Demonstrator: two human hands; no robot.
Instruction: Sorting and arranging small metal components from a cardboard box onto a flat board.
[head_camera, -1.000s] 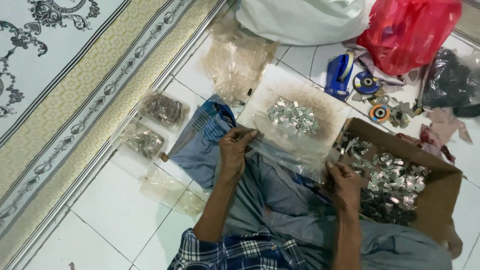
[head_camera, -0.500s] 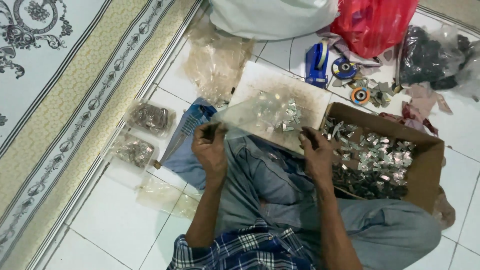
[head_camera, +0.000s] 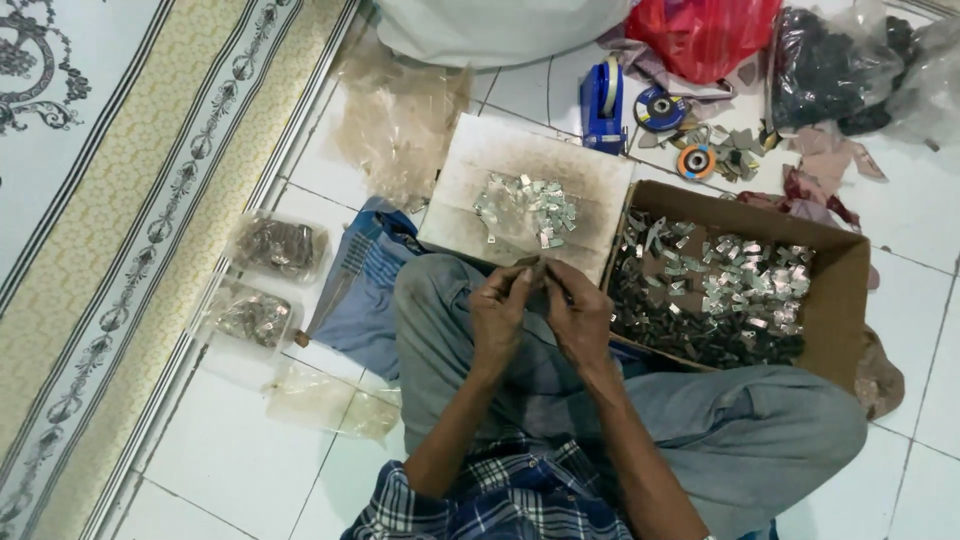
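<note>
Bags and boxes on the tiled floor

Brown cardboard box (head_camera: 835, 300) right, full of small metal pieces; two clear filled packets (head_camera: 278, 245) (head_camera: 250, 318) left; red bag (head_camera: 700, 35), white sack (head_camera: 490, 25) and dark-filled clear bag (head_camera: 825, 65) far.

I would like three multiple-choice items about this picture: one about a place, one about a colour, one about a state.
1. Where is the cardboard box of metal pieces?
A. On the carpet
B. On the tiles by the person's right knee
C. On the person's lap

2. What colour is the tape dispenser?
A. Blue
B. Yellow
C. White

3. How are the left hand and right hand?
A. Far apart
B. Flat on the floor
C. Together, pinching a small piece

Answers: 1 B, the box rests on tiles; 2 A, its body is blue; 3 C, the fingertips meet.
</note>
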